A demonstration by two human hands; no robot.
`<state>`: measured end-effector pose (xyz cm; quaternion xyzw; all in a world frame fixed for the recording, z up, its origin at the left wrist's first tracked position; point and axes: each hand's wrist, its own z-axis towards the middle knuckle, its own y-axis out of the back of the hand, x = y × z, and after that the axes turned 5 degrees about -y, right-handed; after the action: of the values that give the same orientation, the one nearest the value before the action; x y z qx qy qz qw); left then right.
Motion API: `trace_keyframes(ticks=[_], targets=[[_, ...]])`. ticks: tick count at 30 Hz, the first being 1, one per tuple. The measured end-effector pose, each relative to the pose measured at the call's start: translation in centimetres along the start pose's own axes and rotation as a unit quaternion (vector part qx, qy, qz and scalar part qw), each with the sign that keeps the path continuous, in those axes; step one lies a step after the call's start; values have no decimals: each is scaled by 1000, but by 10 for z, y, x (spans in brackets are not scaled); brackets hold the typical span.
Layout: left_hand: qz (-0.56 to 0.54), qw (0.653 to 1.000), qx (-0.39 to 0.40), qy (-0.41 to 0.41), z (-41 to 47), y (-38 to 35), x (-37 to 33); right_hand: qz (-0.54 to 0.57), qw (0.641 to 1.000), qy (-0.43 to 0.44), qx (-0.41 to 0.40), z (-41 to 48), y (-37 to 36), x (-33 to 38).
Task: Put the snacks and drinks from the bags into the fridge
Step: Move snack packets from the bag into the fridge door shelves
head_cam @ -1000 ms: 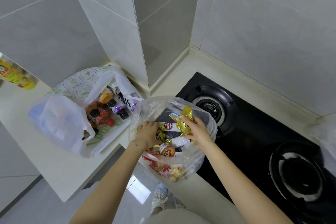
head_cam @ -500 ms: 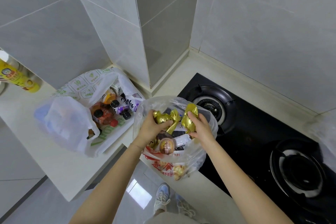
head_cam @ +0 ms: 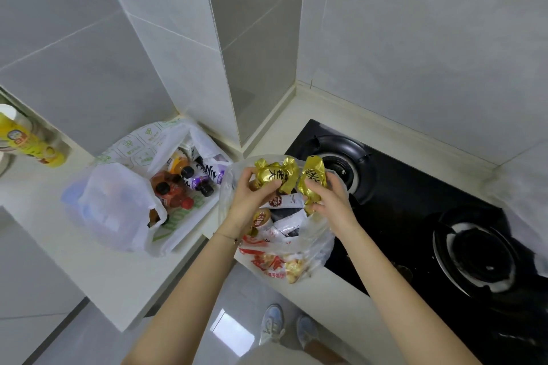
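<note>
My left hand grips a gold-wrapped snack above the open mouth of a clear plastic bag. A second gold-wrapped snack is held in my right hand, just to the right of the first. Inside the clear bag lie several more packets, among them a red-and-white packet at the bottom. A white bag to the left lies open on the counter, with several drink bottles inside it.
A black gas hob with two burners fills the counter to the right of the clear bag. A yellow bottle stands at the far left. Tiled walls meet in a corner behind the bags. The floor and my shoes show below.
My left hand has taken a gold snack out of the clear bag, and both hands have risen with their gold snacks above the bag's mouth.
</note>
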<state>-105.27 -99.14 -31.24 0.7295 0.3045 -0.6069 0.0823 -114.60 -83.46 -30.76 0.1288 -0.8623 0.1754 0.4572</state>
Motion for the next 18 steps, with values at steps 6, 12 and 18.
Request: trace_keyframes(ticks=[6,12,18], targets=[[-60,998,-7,-7,-35,-3,-8,-10,999,23,23,-21,5,1],[-103,987,-109,-53,-101,-23,5,-55,993,25,102,-48,26,-6],[-138,964,-213,-74,-165,-70,36,-104,975,25,193,-87,52,0]])
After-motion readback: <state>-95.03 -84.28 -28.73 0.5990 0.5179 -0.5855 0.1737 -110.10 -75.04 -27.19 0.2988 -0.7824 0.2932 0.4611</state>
